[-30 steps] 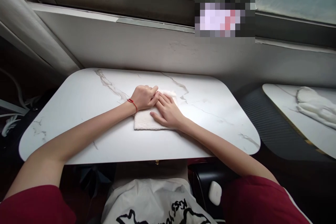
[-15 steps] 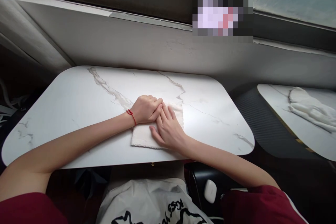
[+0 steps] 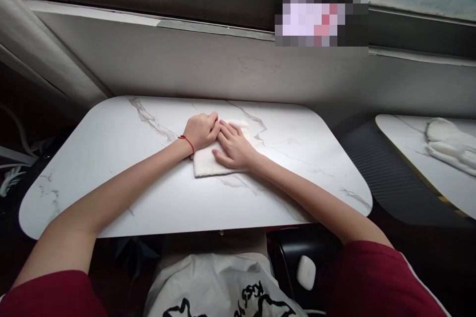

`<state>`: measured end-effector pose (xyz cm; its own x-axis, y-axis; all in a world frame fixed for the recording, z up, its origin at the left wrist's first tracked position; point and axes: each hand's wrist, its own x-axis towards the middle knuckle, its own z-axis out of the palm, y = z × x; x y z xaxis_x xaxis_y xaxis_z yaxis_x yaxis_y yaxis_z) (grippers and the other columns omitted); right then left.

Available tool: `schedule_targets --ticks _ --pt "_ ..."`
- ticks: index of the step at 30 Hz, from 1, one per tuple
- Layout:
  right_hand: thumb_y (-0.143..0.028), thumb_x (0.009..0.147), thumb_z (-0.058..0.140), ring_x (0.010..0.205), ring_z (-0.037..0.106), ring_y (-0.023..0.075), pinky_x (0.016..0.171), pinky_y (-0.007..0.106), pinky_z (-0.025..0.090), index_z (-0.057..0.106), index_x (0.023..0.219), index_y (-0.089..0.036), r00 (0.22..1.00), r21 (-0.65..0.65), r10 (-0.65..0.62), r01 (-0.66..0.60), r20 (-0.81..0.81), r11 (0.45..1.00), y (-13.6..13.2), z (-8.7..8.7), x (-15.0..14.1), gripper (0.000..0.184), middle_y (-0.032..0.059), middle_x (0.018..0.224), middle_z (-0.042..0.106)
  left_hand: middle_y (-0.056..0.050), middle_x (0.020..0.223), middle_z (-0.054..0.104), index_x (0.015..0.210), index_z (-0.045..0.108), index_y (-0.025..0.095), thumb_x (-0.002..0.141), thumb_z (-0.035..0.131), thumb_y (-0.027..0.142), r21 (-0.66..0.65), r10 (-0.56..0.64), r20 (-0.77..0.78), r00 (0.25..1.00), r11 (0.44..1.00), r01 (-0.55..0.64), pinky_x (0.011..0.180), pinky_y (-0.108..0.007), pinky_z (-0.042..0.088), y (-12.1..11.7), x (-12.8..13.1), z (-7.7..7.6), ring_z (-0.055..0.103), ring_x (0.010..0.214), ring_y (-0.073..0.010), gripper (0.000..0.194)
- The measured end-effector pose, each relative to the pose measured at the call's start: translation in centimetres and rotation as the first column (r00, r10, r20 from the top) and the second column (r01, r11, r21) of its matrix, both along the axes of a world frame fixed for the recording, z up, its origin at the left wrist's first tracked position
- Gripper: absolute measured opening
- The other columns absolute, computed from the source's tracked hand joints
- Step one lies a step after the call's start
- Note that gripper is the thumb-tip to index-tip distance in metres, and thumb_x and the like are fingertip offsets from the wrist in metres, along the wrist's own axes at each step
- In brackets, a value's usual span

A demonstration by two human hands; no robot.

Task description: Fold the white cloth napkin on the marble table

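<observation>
A folded white cloth (image 3: 204, 162) lies on the white marble-patterned table (image 3: 148, 208) under both hands. My left hand (image 3: 202, 129), with a red string bracelet at its wrist, is closed in a fist at the cloth's left side, its curled fingers on the fabric; the part inside the fist is hidden. Flat on top of the cloth rests my right hand (image 3: 234, 147), fingers stretched out and thumb apart. Its fingertips come close to the knuckles of the left hand.
A wall panel and window ledge (image 3: 215, 32) run behind the table. Over on the right stands a second marble-patterned table (image 3: 405, 131) with a crumpled white cloth (image 3: 451, 143) on it. A small white case (image 3: 306, 272) sits on a black surface below the table edge.
Both hands and the cloth have slid away from me, toward the wall side of the table. The hands keep the same shape. The view has shifted slightly.
</observation>
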<state>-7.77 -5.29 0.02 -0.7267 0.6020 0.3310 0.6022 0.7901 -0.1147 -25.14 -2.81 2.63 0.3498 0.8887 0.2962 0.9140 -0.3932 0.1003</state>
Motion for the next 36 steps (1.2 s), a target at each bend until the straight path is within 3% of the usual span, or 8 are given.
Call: schedule_targets --ticks 5,11,17,31,36 --pt "-0.044 0.098 0.044 0.148 0.035 0.0374 0.122 0.055 0.026 0.051 0.142 -0.002 1.000 0.014 0.010 -0.010 0.006 1.000 2.9 -0.1 -0.2 0.061 0.0265 0.151 0.048 -0.013 0.092 0.074 0.108 0.064 0.017 0.099 0.034 0.032 0.012 0.043 0.040 0.998 0.999 -0.044 0.073 -0.037 0.046 2.3 0.1 0.0 0.069 0.088 -0.0294 0.035" --pt "-0.046 0.098 0.043 0.150 0.034 0.0365 0.121 0.058 0.026 0.050 0.145 -0.010 1.000 0.003 0.001 -0.001 -0.021 1.000 5.6 -0.6 0.6 0.059 0.0219 0.155 0.047 -0.015 0.093 0.074 0.124 0.056 0.009 0.098 0.037 0.029 0.031 0.073 0.073 0.995 0.997 -0.075 0.075 -0.036 0.047 4.5 0.9 -0.2 0.071 0.088 -0.0295 0.037" --pt "-0.049 0.099 0.042 0.150 0.034 0.0351 0.121 0.055 0.026 0.050 0.146 -0.009 1.000 -0.021 0.000 0.000 -0.028 1.000 7.6 -0.6 1.6 0.062 0.0216 0.156 0.046 -0.015 0.097 0.074 0.118 0.060 0.011 0.099 0.036 0.027 0.034 0.055 0.057 0.997 0.998 -0.057 0.076 -0.036 0.047 6.2 1.9 -0.1 0.071 0.093 -0.0294 0.034" --pt "-0.045 0.099 0.038 0.143 0.043 0.0318 0.120 0.051 0.030 0.054 0.142 -0.015 0.999 -0.059 0.007 -0.010 -0.048 0.998 11.8 0.3 3.2 0.056 0.0160 0.153 0.050 -0.015 0.101 0.074 0.121 0.060 0.012 0.095 0.038 0.027 0.010 0.086 0.176 0.981 0.996 -0.089 0.078 -0.036 0.045 9.9 3.3 -0.3 0.068 0.095 -0.0286 0.037" --pt "-0.046 0.099 0.036 0.144 0.040 0.0328 0.120 0.052 0.028 0.050 0.145 -0.015 1.000 -0.065 -0.003 0.002 -0.020 0.998 12.2 0.3 3.3 0.057 0.0153 0.155 0.048 -0.015 0.102 0.072 0.123 0.060 0.012 0.094 0.039 0.029 0.005 0.079 0.217 0.973 0.997 -0.082 0.081 -0.038 0.045 10.5 3.3 -0.7 0.067 0.096 -0.0299 0.039"
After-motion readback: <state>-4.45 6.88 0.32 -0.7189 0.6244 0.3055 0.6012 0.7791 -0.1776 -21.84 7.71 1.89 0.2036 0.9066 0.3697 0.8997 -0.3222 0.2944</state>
